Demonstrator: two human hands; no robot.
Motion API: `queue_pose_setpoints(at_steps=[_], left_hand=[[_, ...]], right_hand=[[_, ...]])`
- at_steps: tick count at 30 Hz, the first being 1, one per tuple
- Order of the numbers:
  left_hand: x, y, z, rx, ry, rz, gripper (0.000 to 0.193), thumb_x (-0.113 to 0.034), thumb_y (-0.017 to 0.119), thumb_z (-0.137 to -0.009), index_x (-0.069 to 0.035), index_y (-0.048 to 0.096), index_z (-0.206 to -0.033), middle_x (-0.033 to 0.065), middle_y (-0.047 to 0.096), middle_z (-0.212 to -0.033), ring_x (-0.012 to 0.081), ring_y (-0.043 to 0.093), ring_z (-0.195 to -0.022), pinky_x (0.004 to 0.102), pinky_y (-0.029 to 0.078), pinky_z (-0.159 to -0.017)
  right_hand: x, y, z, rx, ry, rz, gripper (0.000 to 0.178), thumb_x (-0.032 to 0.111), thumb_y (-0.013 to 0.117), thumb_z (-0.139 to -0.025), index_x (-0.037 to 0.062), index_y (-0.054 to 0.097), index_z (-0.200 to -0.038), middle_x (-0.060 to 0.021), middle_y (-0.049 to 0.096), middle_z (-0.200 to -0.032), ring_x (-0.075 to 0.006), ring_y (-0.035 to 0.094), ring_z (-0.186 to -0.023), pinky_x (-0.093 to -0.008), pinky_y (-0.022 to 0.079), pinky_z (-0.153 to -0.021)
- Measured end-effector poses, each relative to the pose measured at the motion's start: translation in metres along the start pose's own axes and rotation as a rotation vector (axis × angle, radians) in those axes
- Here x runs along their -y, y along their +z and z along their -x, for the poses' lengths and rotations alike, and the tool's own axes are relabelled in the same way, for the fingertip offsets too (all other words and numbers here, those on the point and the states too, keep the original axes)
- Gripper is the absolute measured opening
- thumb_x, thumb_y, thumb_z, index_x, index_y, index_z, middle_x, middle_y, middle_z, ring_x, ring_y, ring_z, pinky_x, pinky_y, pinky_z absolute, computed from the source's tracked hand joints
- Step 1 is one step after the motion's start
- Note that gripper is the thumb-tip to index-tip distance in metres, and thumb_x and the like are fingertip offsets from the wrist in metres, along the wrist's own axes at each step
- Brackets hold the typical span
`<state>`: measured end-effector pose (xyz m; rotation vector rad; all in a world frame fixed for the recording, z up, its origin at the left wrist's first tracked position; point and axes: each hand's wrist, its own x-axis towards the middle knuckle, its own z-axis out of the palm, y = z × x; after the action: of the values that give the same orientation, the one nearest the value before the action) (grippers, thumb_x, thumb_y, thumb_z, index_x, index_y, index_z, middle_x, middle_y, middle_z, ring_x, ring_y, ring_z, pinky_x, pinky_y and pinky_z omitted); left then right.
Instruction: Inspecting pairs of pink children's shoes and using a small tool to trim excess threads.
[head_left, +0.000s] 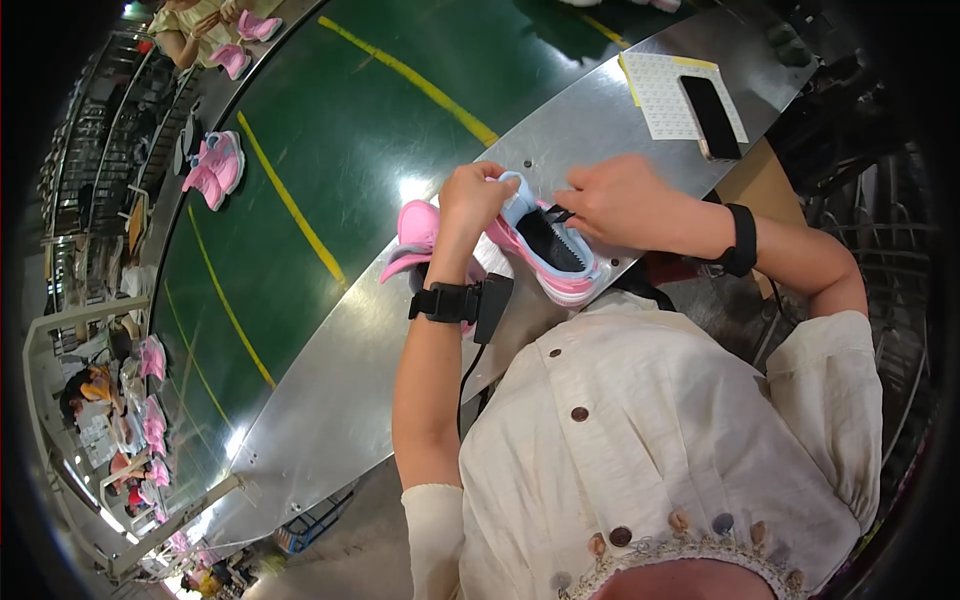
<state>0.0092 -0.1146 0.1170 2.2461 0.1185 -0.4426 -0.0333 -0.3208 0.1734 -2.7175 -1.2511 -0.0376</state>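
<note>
A pink sneaker with a light blue lining lies on the metal table in front of me, its opening facing up. Inside it shows a black insole with a jagged edge. My left hand is closed, pinching the light blue tongue at the far end of the opening. Over the right side of the opening, my right hand is closed and slightly blurred. A small dark piece shows at its fingertips; its kind is unclear. Left of my left wrist sits another pink shoe, partly hidden by my forearm.
A green conveyor belt with yellow lines runs beyond the metal table edge. Pink shoes stand at its far side. A phone lies on a printed sheet at right. Other people work across the belt.
</note>
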Motion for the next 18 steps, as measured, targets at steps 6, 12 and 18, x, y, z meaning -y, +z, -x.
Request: queue_pose_setpoints(at_steps=[6,12,18], left_hand=[[-0.008,0.002,-0.003,-0.055,0.192,-0.267,0.037,-0.032,0.065,-0.069,-0.005,0.068,-0.095,0.0204,0.065,-0.082,0.0345,0.064,-0.081,0.0395,0.050,-0.074],[-0.006,-0.002,0.001,0.048,0.194,-0.182,0.031,-0.031,0.065,-0.075,-0.008,0.067,-0.096,0.0148,0.064,-0.068,0.0313,0.063,-0.069,0.0380,0.048,-0.065],[0.011,-0.029,0.049,-0.022,0.405,-0.400,0.029,-0.014,0.064,-0.075,-0.002,0.064,-0.102,0.0122,0.065,-0.083,0.0268,0.062,-0.074,0.0352,0.047,-0.070]], right_hand=[[0.004,0.005,-0.014,0.035,-0.127,0.194,0.006,0.008,0.061,-0.061,0.0034,0.060,-0.064,-0.0116,0.057,-0.067,-0.0266,0.062,-0.057,-0.0364,0.047,-0.045],[-0.019,0.004,-0.006,-0.039,0.075,0.003,0.018,0.025,0.063,-0.075,0.0091,0.065,-0.081,-0.0094,0.059,-0.072,-0.0290,0.061,-0.063,-0.0390,0.048,-0.053],[-0.050,0.029,0.037,-0.396,0.499,-0.498,0.031,0.038,0.062,-0.080,0.0091,0.064,-0.092,-0.0108,0.062,-0.077,-0.0304,0.060,-0.069,-0.0394,0.045,-0.060]])
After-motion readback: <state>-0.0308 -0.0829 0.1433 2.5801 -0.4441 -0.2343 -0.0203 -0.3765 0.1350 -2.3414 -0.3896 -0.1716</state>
